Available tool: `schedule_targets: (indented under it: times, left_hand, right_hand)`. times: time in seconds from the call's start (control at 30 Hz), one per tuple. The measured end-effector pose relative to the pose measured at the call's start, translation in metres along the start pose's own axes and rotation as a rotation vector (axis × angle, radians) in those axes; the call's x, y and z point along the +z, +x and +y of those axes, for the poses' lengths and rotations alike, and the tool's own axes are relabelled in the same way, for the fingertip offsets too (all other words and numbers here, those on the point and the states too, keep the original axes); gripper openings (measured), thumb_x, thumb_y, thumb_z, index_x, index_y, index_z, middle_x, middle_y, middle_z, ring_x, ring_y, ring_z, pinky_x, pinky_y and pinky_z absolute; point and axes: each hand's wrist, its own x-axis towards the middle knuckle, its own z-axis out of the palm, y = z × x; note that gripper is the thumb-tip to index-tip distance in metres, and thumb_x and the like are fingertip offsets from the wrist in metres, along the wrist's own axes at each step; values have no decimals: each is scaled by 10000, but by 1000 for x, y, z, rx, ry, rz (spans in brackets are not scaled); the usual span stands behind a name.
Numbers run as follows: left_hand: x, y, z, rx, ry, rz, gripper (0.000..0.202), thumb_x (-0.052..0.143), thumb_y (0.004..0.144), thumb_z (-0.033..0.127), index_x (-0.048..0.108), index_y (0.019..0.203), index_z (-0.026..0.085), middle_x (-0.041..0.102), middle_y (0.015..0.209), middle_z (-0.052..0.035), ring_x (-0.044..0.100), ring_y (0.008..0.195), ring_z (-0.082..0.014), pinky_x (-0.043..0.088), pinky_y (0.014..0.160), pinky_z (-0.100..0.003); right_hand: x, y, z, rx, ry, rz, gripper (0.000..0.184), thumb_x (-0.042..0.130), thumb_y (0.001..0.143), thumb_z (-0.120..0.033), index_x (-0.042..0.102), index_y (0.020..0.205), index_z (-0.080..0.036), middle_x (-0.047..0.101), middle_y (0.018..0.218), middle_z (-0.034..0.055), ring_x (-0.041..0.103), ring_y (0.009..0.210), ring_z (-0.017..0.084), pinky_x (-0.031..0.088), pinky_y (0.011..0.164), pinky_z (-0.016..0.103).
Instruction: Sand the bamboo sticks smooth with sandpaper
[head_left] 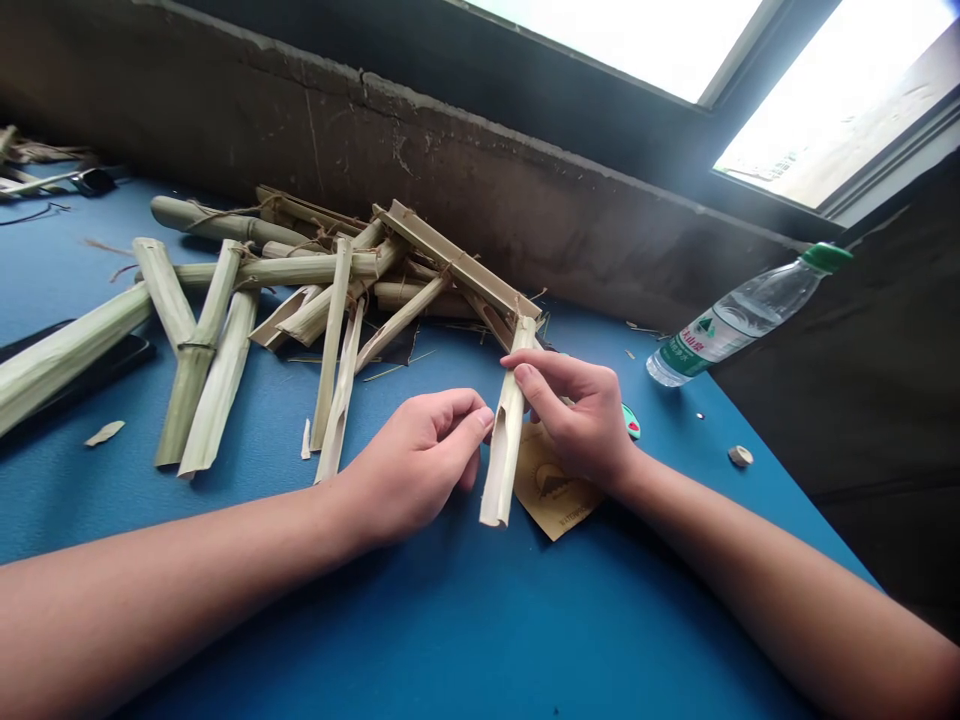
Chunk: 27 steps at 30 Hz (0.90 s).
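Note:
Between the thumb and fingers of my right hand (574,415) is a pale split bamboo piece (511,430), tilted, with a hollow opening along its lower half. My left hand (427,455) is curled in a pinch at the left edge of that opening. Its thumb tip meets or nearly meets the bamboo; whatever its fingers hold is hidden. A brown sheet of sandpaper (551,500) with dark print lies on the table below my right hand, which partly covers it. Just behind that hand a small green and red object (631,422) peeks out.
Bamboo pieces (300,270), some tied with twine, are heaped along the wall. A Y-shaped bamboo joint (187,360) stands at left, near a dark flat object (127,350). A water bottle (739,320) leans at right, and a small bamboo ring (740,456) lies near the blue table's (480,640) right edge.

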Motion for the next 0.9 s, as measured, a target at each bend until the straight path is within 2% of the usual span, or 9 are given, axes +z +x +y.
schedule_targets:
  times: [0.23, 0.4, 0.63, 0.77, 0.9]
  left_hand:
    - [0, 0, 3, 22, 13, 18, 220, 555, 1039, 387, 592, 902, 218, 573, 627, 63, 470, 559, -106, 374, 515, -229]
    - [2, -1, -1, 85, 57, 32, 183, 669, 964, 328, 596, 846, 209, 586, 669, 55, 503, 617, -113, 392, 543, -235]
    - [1, -3, -1, 101, 146, 18, 334, 499, 1068, 432, 574, 824, 215, 558, 615, 58, 461, 558, -110, 346, 524, -267]
    - [0, -2, 0, 73, 114, 31, 321, 493, 1071, 456, 558, 857, 226, 563, 628, 64, 453, 556, -112, 346, 513, -266]
    - [1, -2, -1, 85, 133, 19, 245, 525, 1054, 392, 565, 876, 229, 567, 647, 71, 462, 572, -105, 366, 526, -249]
  right_hand:
    - [1, 1, 1, -32, -31, 27, 205, 660, 998, -298, 819, 1052, -181, 769, 870, 36, 660, 718, 144, 533, 646, 259]
    - [2, 0, 1, -67, -89, 30, 206, 665, 991, -294, 824, 1063, -184, 783, 876, 39, 668, 725, 150, 529, 648, 260]
    - [0, -2, 1, -96, -155, 31, 208, 649, 994, -279, 828, 1046, -187, 772, 841, 32, 666, 711, 149, 517, 628, 254]
    - [0, -2, 3, -85, -133, 29, 208, 651, 996, -280, 828, 1045, -183, 740, 766, 14, 606, 635, 128, 489, 596, 255]
    - [1, -2, 2, -81, -141, 37, 209, 653, 993, -280, 834, 1030, -181, 763, 813, 31, 638, 682, 142, 495, 612, 262]
